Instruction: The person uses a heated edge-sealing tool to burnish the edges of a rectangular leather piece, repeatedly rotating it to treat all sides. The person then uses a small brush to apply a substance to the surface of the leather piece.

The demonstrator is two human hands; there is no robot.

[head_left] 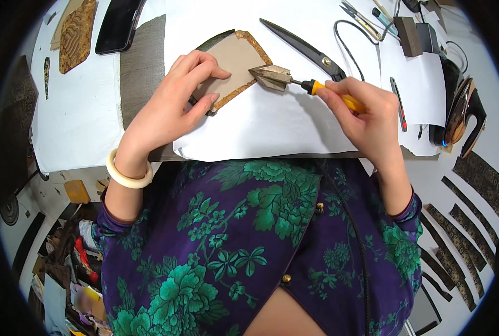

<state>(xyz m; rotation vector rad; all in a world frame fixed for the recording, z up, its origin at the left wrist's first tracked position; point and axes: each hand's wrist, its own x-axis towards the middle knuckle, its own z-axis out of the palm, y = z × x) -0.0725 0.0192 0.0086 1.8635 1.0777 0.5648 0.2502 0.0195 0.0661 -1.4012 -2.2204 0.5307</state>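
Note:
A beige panel [238, 59] with brown patterned fabric folded over its edges lies on white paper. My left hand [185, 92] grips its left side, with the thumb at the lower edge and a bent finger on the beige face. A cream bangle [127, 178] circles that wrist. In my right hand [367, 109] is the yellow handle of a small mini iron [274, 77] with a pointed, finned metal head. The iron's tip rests at the panel's right fabric edge. Dark material shows under the panel's upper left side.
Black scissors [300, 47] lie just beyond the iron. A cord [347, 42] curves behind them. At the right are a slim cutter [398, 103] and a clothes iron [462, 115]. A phone [119, 25], a brown patterned piece [77, 36] and grey cloth [143, 67] lie left.

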